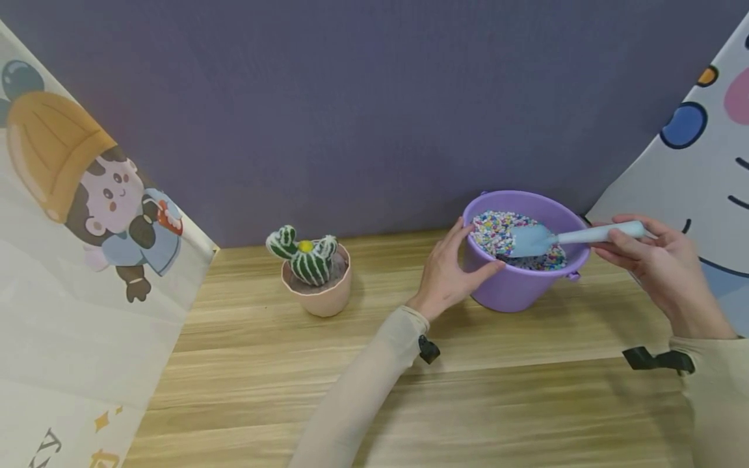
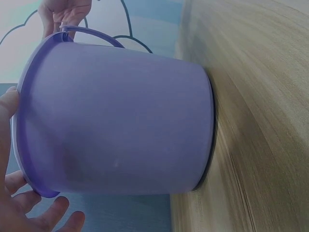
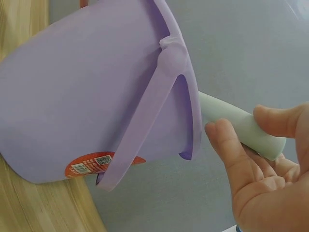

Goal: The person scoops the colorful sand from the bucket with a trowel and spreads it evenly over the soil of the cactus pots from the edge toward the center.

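Note:
A purple bucket (image 1: 508,291) stands upright on the wooden table, with many small multicoloured pellets (image 1: 493,227) inside. My left hand (image 1: 447,273) holds its rim from the left, thumb on the near side and fingers on the far side. In the left wrist view, that thumb (image 2: 8,102) lies against the rim. My right hand (image 1: 664,260) grips the handle of a light blue toy shovel (image 1: 531,240), whose blade rests over the pellets. The right wrist view shows thumb and fingers around the pale handle end (image 3: 263,137), just outside the rim.
A potted toy cactus (image 1: 313,268) in a pink pot (image 1: 328,300) stands left of the bucket. Behind rises a dark grey-blue panel (image 1: 351,117), and cartoon-printed sheets flank both sides. The bucket's handle (image 3: 137,128) hangs down its side, near a red label (image 3: 87,165).

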A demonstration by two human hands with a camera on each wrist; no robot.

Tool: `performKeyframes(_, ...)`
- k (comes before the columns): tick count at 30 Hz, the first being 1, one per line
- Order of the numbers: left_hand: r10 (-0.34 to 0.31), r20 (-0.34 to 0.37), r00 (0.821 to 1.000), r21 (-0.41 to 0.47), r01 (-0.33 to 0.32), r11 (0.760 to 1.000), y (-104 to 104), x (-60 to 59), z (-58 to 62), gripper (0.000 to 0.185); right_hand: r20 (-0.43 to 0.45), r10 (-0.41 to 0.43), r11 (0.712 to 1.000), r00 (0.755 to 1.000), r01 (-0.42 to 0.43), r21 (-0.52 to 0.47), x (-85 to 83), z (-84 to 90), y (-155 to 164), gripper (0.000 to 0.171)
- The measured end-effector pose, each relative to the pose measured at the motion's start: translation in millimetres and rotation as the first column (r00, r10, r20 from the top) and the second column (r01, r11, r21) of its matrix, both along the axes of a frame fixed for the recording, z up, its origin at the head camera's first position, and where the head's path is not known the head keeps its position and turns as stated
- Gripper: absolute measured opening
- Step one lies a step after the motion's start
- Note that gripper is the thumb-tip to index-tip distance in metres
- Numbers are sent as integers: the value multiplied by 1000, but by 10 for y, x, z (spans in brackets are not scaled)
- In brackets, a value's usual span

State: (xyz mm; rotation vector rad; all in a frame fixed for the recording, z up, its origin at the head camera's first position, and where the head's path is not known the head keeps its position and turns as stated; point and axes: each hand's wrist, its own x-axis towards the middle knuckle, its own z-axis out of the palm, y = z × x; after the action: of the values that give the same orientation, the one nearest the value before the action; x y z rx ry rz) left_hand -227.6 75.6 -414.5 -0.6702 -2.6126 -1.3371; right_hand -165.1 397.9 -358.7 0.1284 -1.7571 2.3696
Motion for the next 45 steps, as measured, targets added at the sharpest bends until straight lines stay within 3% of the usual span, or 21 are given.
performKeyframes(11, 0, -8, 1000, 9, 0, 1000, 4, -6, -11, 92, -28, 30, 996, 999, -32, -87, 19, 29, -3, 22)
performKeyframes(37, 12, -31, 999, 9, -11, 1000, 4, -12, -38, 91, -28, -7, 992, 1000, 3, -129, 59, 108, -17, 19)
performKeyframes(45, 8, -10, 1000, 7, -8, 1000, -13, -7, -22, 92, -19, -10, 988, 1000, 7, -157, 69, 151, -44, 18)
